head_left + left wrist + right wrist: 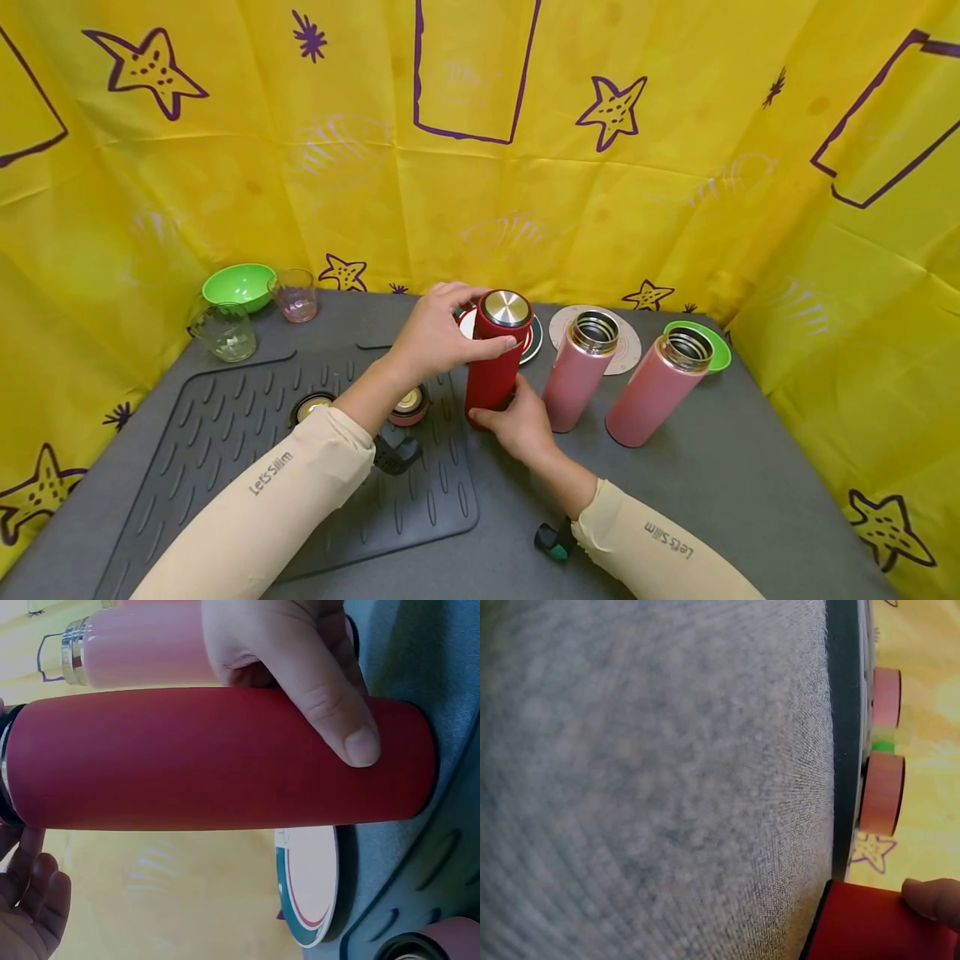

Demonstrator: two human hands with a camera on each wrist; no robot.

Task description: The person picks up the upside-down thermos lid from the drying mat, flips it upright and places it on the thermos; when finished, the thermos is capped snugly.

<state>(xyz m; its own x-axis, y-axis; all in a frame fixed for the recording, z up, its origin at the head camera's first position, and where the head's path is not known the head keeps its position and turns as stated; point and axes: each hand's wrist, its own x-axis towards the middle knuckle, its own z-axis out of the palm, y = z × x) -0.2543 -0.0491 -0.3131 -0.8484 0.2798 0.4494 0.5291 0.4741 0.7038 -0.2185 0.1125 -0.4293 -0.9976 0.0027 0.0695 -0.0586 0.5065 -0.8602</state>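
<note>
A red insulated bottle (493, 379) stands upright in the middle, its lid topped by a brushed steel disc (507, 307). My left hand (435, 333) grips it round the top, thumb across the front just below the lid. Lower down, my right hand (521, 425) holds the body near the base; the right thumb (330, 712) lies across the red side in the left wrist view. To the right are two pink bottles, a nearer-centre one (577, 379) and an outer one (660, 387), both without lids, steel mouths showing.
A grey ridged drying mat (225, 450) lies at left, with two lids upside down on it, one (313, 407) partly behind my left forearm, the other pink-rimmed (408, 408). Behind are a green bowl (240, 287), two glasses (294, 296), plates (630, 342) and a yellow curtain (480, 192).
</note>
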